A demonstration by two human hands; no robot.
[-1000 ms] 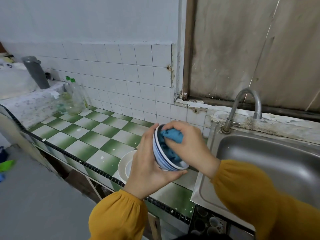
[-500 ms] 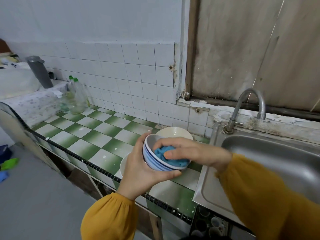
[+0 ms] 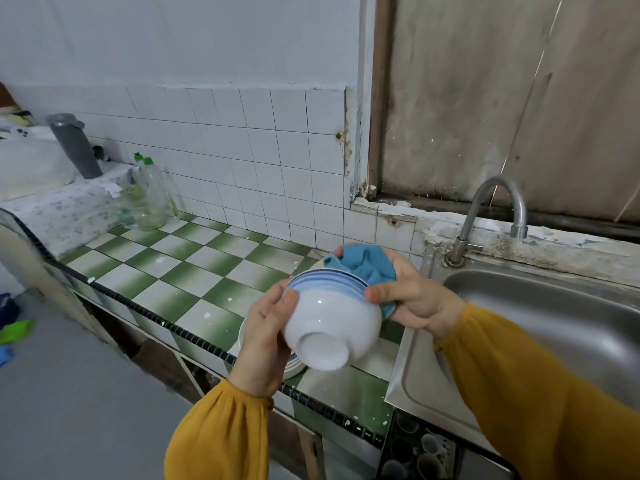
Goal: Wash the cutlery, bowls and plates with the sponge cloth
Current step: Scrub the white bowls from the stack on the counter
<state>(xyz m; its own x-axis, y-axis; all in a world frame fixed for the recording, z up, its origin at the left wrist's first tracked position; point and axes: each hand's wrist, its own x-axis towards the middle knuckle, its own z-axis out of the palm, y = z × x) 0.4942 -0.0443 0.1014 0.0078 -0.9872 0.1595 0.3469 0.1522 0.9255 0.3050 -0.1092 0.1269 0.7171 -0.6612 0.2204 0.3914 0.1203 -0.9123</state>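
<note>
A glossy white ceramic bowl, round-footed with blue bands under its rim, is held tipped with its foot facing near, above the green-and-white checked tile counter, just left of the steel sink. The left hand curls round its left wall, thumb by the bands. The right hand pinches a crumpled blue sponge cloth over the far right rim (thumb outside, on the bands).

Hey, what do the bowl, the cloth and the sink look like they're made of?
Bowl: likely glazed ceramic, glossy white with blue rim bands. Cloth: soft blue fabric, bunched folds, perhaps microfibre. Sink: brushed stainless steel by its dull grey sheen.
</note>
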